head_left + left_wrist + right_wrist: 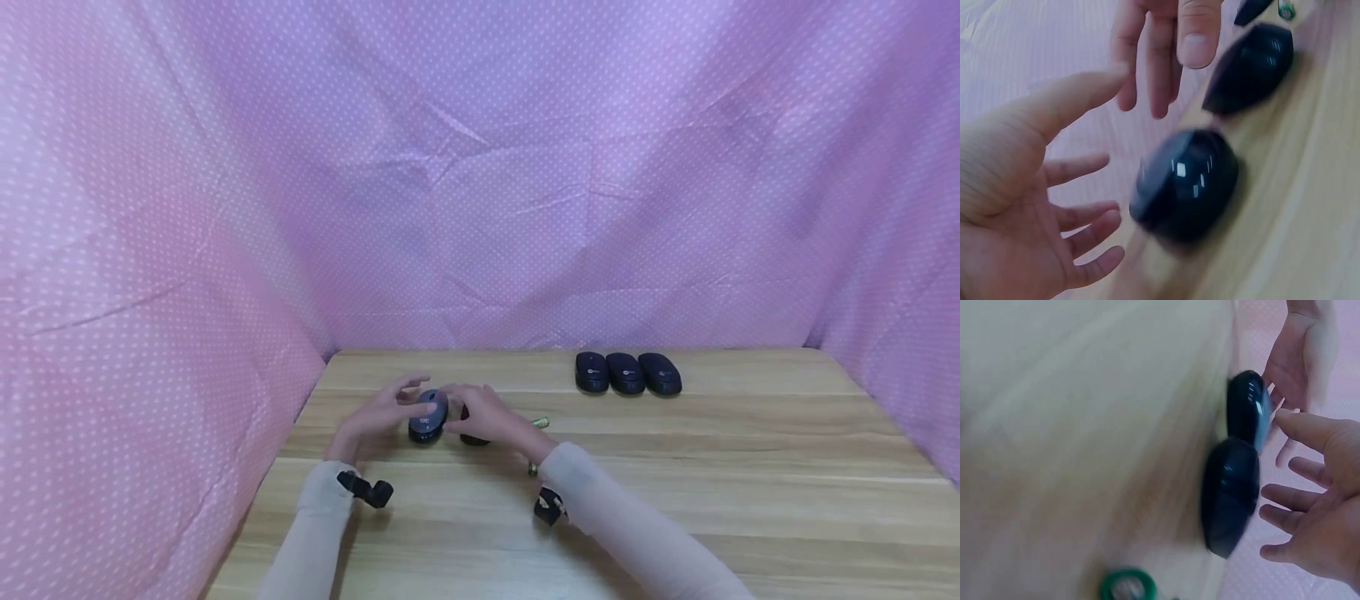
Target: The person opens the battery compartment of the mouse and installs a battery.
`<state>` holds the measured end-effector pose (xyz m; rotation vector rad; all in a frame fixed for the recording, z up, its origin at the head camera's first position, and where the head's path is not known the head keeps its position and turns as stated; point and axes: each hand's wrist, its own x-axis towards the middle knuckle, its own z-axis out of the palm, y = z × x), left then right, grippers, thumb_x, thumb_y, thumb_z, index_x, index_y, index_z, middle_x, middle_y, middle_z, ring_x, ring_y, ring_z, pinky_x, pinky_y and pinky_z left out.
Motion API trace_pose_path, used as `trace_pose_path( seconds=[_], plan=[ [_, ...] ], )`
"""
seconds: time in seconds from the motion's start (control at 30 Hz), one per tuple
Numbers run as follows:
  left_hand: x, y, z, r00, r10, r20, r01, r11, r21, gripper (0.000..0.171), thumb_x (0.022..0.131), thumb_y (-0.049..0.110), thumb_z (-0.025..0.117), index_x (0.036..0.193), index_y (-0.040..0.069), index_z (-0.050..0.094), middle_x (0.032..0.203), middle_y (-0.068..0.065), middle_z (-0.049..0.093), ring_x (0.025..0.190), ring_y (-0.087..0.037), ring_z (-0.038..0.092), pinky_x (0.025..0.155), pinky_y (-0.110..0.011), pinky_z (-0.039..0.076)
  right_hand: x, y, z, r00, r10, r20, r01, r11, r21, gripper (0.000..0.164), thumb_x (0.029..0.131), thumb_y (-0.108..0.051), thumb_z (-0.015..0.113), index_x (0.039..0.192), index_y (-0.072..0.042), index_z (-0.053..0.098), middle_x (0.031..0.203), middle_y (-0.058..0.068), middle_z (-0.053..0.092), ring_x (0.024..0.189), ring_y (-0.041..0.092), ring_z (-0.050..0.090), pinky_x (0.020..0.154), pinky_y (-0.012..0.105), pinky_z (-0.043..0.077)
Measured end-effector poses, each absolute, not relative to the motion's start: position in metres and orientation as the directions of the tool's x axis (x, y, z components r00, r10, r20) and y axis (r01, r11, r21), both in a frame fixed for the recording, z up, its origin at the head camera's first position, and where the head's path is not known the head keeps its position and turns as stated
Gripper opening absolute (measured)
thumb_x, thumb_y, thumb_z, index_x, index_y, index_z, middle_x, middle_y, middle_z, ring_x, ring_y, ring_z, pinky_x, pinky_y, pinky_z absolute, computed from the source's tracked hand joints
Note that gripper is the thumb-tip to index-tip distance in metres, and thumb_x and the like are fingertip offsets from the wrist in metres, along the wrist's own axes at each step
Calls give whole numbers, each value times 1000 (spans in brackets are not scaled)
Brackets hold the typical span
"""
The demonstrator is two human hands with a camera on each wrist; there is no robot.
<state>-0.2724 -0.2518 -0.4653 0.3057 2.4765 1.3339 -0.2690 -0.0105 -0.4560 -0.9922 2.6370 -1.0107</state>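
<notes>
The grey mouse [428, 421] lies on the table [450, 542], between the two hands, and its glossy dark underside catches the light. The left hand [381, 410] is at its 9 o'clock. The fingers of this hand are wide and relaxed, with the thumb well apart from them, and they hold nothing; in the head view the thumb shows over the top of the mouse. The right hand [486, 413] is at 3 o'clock of the same mouse, its fingers also wide and without any thing in them. Whether some fingertip touches the mouse I cannot tell surely, because the wrist views are partly blurred.

Below the right hand, at about 4 o'clock from the grey mouse and near to it, is the black mouse [474, 439], partly covered by this hand. The first battery [540, 422] lies at 3 o'clock, beyond the right wrist; the second battery [532, 469] lies at 4 o'clock, beside the sleeve [630, 525]. Between 2 and 3 o'clock, well apart from the hands, three dark mice [626, 373] lie side by side near the far edge. At 12 o'clock, behind the table, hangs a pink cloth [517, 208] with white dots.
</notes>
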Motion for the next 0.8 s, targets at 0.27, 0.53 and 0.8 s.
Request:
trace_pose_path(
  seconds=[0.27,0.53,0.8],
  plan=[
    [-276,-204,-438,-972,229,-59,49,439,897,64,99,33,67,155,16,40,161,-17,38,145,-41,40,114,-60,40,-281,27,-443,-804,-587,94,-471,532,-704,61,96,-21,72,150,-7,48,152,15,52,141,34,49,118,50,40],
    [-287,-149,-429,-970,231,73,143,302,943,61,99,27,68,154,16,43,157,-13,44,139,-39,48,112,-53,45,-296,88,-432,-842,-531,95,-422,540,-728,61,97,-24,71,151,-9,47,150,21,53,140,39,50,115,57,41],
    [-292,-93,-425,-942,292,167,247,262,933,56,100,16,67,151,13,46,150,-17,52,130,-37,57,111,-51,46,-309,152,-427,-874,-469,129,-412,573,-708,60,97,-20,70,150,-3,48,146,26,55,137,45,50,114,63,38]
  ],
)
